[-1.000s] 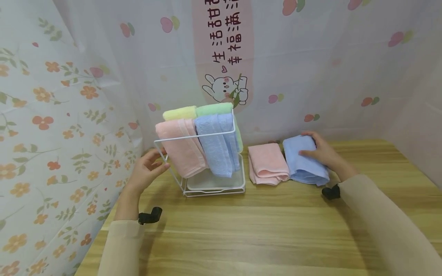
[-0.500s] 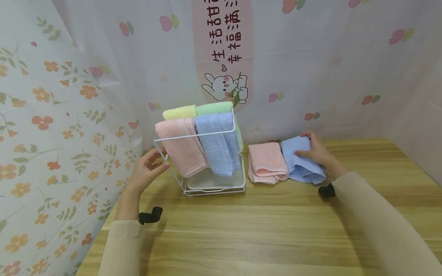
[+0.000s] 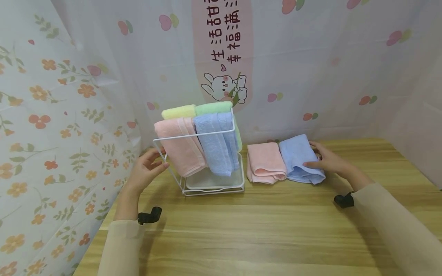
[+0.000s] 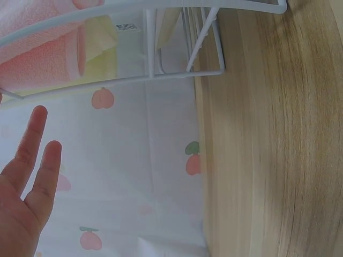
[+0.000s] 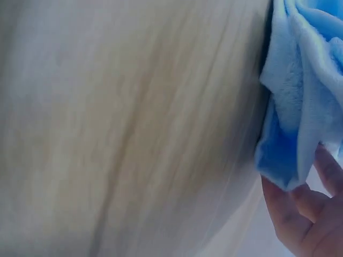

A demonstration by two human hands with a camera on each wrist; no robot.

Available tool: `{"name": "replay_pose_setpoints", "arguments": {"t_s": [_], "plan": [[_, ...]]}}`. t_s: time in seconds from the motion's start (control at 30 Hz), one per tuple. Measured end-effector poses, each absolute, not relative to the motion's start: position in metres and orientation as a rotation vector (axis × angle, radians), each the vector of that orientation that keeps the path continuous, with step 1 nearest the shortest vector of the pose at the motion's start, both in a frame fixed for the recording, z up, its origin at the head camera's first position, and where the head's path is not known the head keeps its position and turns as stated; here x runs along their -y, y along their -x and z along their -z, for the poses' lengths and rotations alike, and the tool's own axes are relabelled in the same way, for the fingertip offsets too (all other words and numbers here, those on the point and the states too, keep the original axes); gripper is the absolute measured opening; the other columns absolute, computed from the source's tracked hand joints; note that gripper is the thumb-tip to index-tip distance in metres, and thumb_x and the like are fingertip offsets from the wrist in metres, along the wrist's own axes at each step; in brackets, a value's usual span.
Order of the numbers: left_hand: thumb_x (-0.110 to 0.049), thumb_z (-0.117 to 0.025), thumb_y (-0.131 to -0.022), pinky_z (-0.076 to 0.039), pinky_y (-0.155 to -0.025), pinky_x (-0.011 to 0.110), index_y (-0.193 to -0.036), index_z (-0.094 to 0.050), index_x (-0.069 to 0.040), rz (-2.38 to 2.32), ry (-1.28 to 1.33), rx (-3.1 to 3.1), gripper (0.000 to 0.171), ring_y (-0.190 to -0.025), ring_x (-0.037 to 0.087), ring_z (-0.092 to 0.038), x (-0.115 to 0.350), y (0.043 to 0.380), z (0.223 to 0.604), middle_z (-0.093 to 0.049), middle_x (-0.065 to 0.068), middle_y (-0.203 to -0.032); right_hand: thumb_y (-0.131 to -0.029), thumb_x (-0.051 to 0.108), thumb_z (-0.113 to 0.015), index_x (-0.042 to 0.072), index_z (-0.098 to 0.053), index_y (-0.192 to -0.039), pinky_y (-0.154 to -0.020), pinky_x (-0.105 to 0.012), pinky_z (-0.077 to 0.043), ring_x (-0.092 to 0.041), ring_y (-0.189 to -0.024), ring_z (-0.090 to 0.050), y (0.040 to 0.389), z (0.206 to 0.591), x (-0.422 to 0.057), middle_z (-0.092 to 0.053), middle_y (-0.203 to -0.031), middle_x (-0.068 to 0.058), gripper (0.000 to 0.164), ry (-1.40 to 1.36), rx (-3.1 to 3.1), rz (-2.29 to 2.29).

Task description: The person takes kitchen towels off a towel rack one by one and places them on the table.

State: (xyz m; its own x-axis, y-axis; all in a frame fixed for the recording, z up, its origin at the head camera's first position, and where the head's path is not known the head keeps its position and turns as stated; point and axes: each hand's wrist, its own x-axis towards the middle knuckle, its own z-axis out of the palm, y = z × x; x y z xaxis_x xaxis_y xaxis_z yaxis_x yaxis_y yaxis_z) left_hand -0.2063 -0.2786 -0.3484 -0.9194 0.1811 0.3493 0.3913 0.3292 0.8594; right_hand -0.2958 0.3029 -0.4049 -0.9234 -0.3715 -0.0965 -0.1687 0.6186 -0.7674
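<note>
My left hand [image 3: 146, 170] rests at the left side of a white wire rack [image 3: 210, 135], thumb in front of its upright and fingers behind. In the left wrist view two of its fingers [image 4: 45, 166] stretch out straight, apart from the frame. Over the rack hang a pink towel [image 3: 181, 147], a blue towel [image 3: 214, 143], a yellow towel [image 3: 178, 112] and a green towel [image 3: 214, 108]. A folded blue towel [image 3: 297, 153] lies on the table; my right hand [image 3: 329, 159] touches its right edge, fingers spread loosely. The right wrist view shows those fingertips at a towel corner [image 5: 284, 155].
A folded pink towel [image 3: 267, 159] lies between the rack and the folded blue one. The rack has a white tray [image 3: 215, 180] at its base. A patterned cloth [image 3: 293, 69] hangs behind the wooden table [image 3: 259, 230], and a floral one [image 3: 62, 134] along the left.
My right hand pulls the folded blue towel slightly left against the pink one, then slides back right off its top to the edge. The left hand has stayed at the rack.
</note>
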Motion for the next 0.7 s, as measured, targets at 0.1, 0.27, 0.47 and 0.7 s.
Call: {"name": "replay_pose_setpoints", "arguments": {"t_s": [0.1, 0.27, 0.47, 0.7], "plan": [[-0.002, -0.063, -0.094, -0.031, -0.111, 0.067, -0.126, -0.057, -0.008, 1.641, 0.512, 2.418, 0.033, -0.126, -0.003, -0.047, 0.278, 0.206, 0.347, -0.055, -0.021, -0.127, -0.093, 0.023, -0.069, 0.008, 0.004, -0.159, -0.105, -0.07, -0.034, -0.055, -0.134, -0.031, 0.293, 0.405, -0.302, -0.025, -0.15, -0.039, 0.099, 0.45, -2.569, 1.223], [-0.003, -0.063, -0.095, -0.036, -0.11, 0.058, -0.128, -0.055, -0.005, 1.627, 0.504, 2.436, 0.034, -0.127, -0.002, -0.046, 0.277, 0.204, 0.347, -0.054, -0.02, -0.129, -0.092, 0.015, -0.071, 0.011, 0.007, -0.159, -0.105, -0.074, -0.029, -0.057, -0.135, -0.027, 0.29, 0.406, -0.297, -0.02, -0.15, -0.04, 0.103, 0.501, -2.567, 1.264], [-0.001, -0.062, -0.095, -0.04, -0.108, 0.044, -0.129, -0.054, -0.002, 1.602, 0.516, 2.433, 0.034, -0.128, -0.003, -0.046, 0.278, 0.203, 0.348, -0.053, -0.02, -0.13, -0.094, 0.011, -0.067, 0.021, 0.004, -0.16, -0.101, -0.067, -0.037, -0.052, -0.13, -0.034, 0.287, 0.403, -0.294, -0.027, -0.146, -0.036, 0.098, 0.514, -2.578, 1.272], [-0.001, -0.061, -0.095, -0.033, -0.11, 0.065, -0.128, -0.053, -0.001, 1.626, 0.529, 2.419, 0.033, -0.128, -0.003, -0.045, 0.278, 0.204, 0.348, -0.052, -0.02, -0.131, -0.096, 0.002, -0.061, 0.023, 0.003, -0.16, -0.089, -0.043, -0.05, -0.04, -0.112, -0.051, 0.286, 0.401, -0.293, -0.035, -0.135, -0.035, 0.093, 0.491, -2.494, 1.431]]}}
